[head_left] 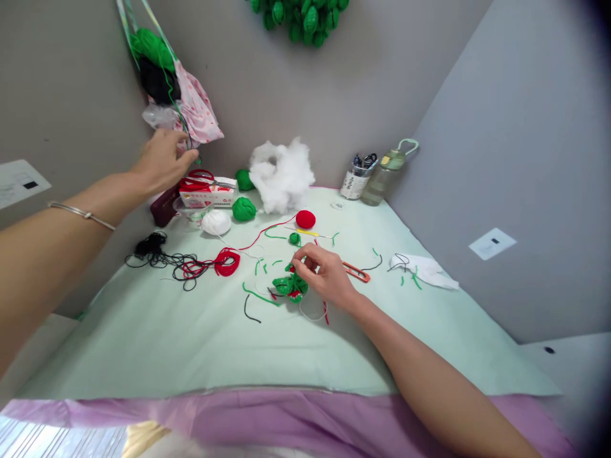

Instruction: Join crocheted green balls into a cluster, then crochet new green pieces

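My left hand (pixel 165 159) is raised at the left, its thumb held apart from the fingers. It is just above red-handled scissors (pixel 198 182) that lie on a white and red box (pixel 210 193), and below a hanging pink bag (pixel 198 105). Over the middle of the table, my right hand (pixel 324 270) is closed in a pinch; what its fingertips hold is too small to make out. Directly beneath those fingers sits a small green and red crocheted piece (pixel 291 286), partly hidden by the hand. A white yarn strand curves beside it.
Red yarn (pixel 227 261) and tangled black yarn (pixel 153 245) lie left. White yarn (pixel 216 222), green yarn (pixel 244 208) and stuffing (pixel 281 175) stand behind. A yellow crochet hook (pixel 308 232), orange cutter (pixel 356 272), pen cup (pixel 356 180), bottle (pixel 382 178) and tissue (pixel 429 270) are also there.
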{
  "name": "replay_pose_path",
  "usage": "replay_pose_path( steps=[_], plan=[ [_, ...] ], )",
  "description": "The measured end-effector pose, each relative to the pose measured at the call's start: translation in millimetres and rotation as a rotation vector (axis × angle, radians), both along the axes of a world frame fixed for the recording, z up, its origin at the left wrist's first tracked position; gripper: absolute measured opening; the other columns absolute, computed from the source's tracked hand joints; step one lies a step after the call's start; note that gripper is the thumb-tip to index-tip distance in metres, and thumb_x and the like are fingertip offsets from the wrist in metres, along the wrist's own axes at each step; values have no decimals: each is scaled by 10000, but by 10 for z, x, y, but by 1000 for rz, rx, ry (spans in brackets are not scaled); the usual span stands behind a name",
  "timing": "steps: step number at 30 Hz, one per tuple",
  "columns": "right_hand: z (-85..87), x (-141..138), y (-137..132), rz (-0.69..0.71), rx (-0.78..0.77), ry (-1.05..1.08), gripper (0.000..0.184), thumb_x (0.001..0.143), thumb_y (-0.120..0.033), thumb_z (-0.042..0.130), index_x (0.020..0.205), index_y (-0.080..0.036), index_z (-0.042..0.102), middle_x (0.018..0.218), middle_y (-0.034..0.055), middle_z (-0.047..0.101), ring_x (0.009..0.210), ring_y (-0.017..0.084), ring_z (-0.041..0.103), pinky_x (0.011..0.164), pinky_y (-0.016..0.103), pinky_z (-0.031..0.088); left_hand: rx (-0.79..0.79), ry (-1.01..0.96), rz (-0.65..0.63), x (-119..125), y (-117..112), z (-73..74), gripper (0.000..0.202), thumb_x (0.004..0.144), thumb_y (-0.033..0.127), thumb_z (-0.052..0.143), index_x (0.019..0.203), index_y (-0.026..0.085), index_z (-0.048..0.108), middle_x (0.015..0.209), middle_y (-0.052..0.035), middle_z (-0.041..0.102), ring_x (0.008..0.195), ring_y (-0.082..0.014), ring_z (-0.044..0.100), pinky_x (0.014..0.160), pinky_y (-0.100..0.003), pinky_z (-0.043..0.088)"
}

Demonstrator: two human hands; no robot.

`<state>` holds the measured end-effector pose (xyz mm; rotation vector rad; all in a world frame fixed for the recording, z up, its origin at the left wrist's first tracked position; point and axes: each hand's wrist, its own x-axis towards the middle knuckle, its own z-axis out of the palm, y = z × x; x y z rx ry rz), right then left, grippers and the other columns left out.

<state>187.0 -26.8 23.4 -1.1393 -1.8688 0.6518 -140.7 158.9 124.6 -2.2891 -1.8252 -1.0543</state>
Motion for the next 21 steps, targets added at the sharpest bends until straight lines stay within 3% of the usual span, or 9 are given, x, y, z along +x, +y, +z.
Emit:
replay_pose_path(
  steps=[2,4,7,10,16,19,21],
  plan=[
    [4,-7,1,-13,-4,9,112,891,-219,552,789,-205,597,744,-15,598,580,100,466,574,253,384,29,-55,-82,273,-263,-19,457,977,370,507,1339,98,570,1362,-128,612,1170,-224,613,1067,-380,451],
    [8,-12,8,-33,-8,32,107,880,-222,566,784,-204,609,724,-16,591,575,102,460,568,254,378,-31,-296,-283,560,-549,-111,398,943,393,546,1226,131,644,1224,-108,697,1136,-242,645,1032,-385,479],
    [17,-12,20,-57,-29,88,110,876,-239,587,780,-200,624,712,-15,583,561,101,457,557,261,366,-296,-509,-472,936,-938,-333,306,872,472,631,1082,260,699,1122,-32,746,1123,-269,667,1014,-421,492],
    [24,2,31,-73,-28,156,105,878,-252,609,795,-196,638,764,-2,603,576,106,485,565,273,376,-508,-651,-588,1178,-1170,-585,299,835,535,681,1044,325,722,1155,-21,745,1195,-296,641,1059,-459,455],
    [21,34,41,-73,17,240,85,878,-256,637,821,-195,658,834,7,611,580,97,481,564,275,383,-757,-925,-727,1418,-1270,-993,354,754,601,750,986,334,745,1098,-56,741,1119,-292,670,1054,-509,448],
    [32,33,32,-75,2,248,100,879,-273,639,814,-199,657,831,6,613,576,94,487,564,272,383,-779,-897,-707,1419,-1244,-1004,363,738,600,758,981,331,742,1070,-57,741,1009,-278,694,984,-496,489],
    [43,29,25,-93,-16,258,110,869,-279,644,794,-198,650,823,5,611,565,90,482,558,271,380,-669,-868,-620,1288,-1145,-890,355,789,577,711,1031,318,728,1114,-58,734,913,-249,689,896,-461,522]
  ],
)
